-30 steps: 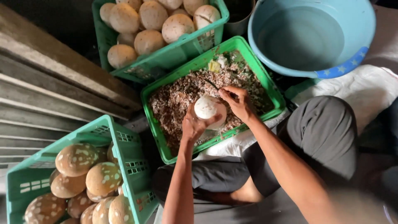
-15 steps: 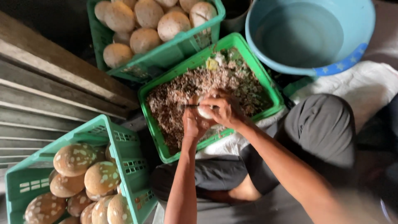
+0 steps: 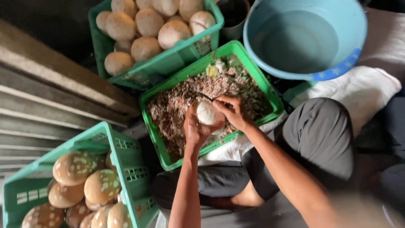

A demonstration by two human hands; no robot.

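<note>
White and round, the peeled ball [image 3: 207, 113] sits cupped in the left hand [image 3: 195, 128] above the green crate of brown shavings [image 3: 166, 158]. Right hand [image 3: 233, 112] pinches a thin dark blade [image 3: 204, 96] against it. Blue basin [image 3: 352, 59] stands nearby.

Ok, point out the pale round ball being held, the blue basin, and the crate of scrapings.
pale round ball [image 3: 207, 113], head view, its exposed top.
blue basin [image 3: 337, 72], head view, its near rim.
crate of scrapings [image 3: 148, 110], head view, its left green rim.

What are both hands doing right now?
Left hand: closed around a round whitish peeled ball.
Right hand: closed on a thin dark tool, its tip at the ball.
</note>
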